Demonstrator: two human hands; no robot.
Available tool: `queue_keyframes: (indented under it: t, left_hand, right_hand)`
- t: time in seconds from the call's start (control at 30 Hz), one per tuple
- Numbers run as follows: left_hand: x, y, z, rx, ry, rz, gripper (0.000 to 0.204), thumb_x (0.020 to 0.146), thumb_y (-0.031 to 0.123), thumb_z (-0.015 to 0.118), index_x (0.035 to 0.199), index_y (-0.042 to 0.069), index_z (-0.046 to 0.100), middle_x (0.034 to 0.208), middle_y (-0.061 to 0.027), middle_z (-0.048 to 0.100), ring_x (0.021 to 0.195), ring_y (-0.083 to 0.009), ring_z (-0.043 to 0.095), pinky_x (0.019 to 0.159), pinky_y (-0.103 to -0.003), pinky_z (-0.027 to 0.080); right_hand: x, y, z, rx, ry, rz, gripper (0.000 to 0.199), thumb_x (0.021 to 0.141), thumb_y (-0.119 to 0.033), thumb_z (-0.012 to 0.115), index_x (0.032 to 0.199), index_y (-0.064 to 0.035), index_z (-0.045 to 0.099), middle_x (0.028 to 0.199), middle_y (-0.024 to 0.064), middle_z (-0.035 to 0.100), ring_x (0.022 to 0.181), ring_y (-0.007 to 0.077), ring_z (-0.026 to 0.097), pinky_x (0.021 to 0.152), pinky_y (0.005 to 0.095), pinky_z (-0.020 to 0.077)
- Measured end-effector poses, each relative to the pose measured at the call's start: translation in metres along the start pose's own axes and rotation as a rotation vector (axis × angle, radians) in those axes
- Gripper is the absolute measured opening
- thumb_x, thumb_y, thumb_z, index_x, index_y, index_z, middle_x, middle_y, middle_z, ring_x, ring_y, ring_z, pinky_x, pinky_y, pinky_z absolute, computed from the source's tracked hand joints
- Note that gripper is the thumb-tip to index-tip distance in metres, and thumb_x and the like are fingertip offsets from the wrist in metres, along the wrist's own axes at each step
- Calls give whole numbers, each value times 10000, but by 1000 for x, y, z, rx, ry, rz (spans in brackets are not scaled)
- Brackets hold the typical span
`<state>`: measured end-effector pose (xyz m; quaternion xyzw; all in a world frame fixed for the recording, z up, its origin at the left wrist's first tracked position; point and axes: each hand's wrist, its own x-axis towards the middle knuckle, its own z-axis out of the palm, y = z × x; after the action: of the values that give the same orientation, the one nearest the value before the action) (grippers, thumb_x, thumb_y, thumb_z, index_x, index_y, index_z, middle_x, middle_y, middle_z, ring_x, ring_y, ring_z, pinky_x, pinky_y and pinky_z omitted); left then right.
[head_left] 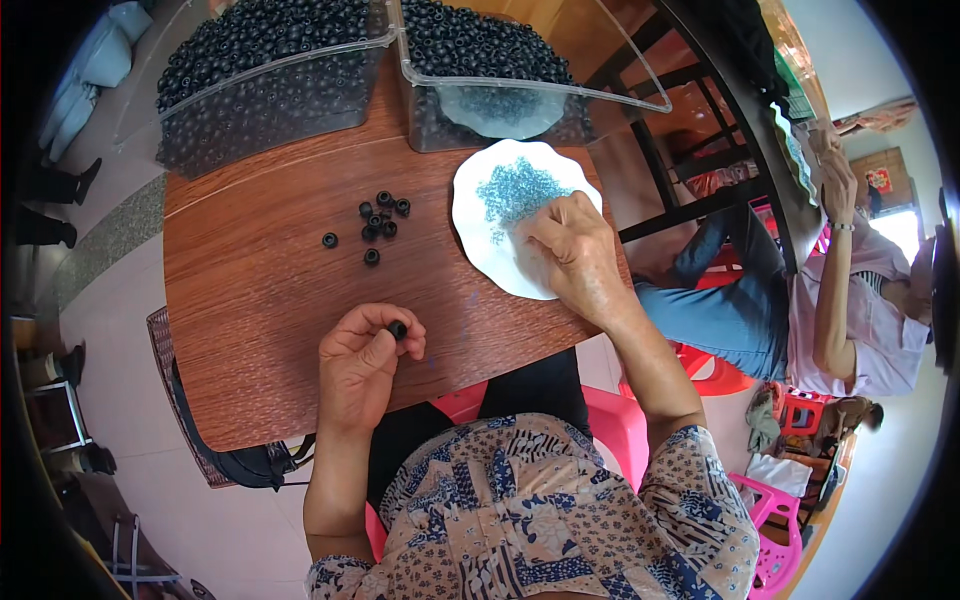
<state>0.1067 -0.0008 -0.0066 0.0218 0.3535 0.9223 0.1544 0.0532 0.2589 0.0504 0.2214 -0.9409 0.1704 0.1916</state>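
Observation:
My left hand [362, 362] rests on the wooden table [260, 300] and pinches a small black ring-shaped part [398, 328] between thumb and fingers. My right hand [575, 255] lies on a white plate [478, 220], fingertips down among a pile of tiny blue-grey pieces [515, 192]; whether it grips one I cannot tell. Several loose black ring parts [380, 222] lie on the table between my hands and the bins, one of them [330, 240] a little apart to the left.
Two clear plastic bins [265, 90] [490, 70] full of black ring parts stand at the table's far edge. A seated person [840, 300] is at the right beside a dark metal rack [690, 110]. Pink plastic stools [770, 520] stand lower right.

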Motion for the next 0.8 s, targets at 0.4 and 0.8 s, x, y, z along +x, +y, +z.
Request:
queue_keyframes:
  t: [0.4,0.8]
  left_hand:
    - [0,-1,1,-6,-15,12,233,902,175,644,993,-36,601,944,-144,597,786,-197,550,728,-351,453]
    - [1,0,-1,-15,-30,0,223,906,160,634,993,-43,601,942,-157,599,793,-214,557,734,-352,460]
  right_hand:
    - [-7,4,2,-54,-38,9,188,652,-13,720,827,-70,684,740,70,558,702,247,522,617,363,436]
    - [-4,-5,17,-46,-14,8,114,677,-19,710,775,-45,657,717,93,544,695,266,504,604,389,417]
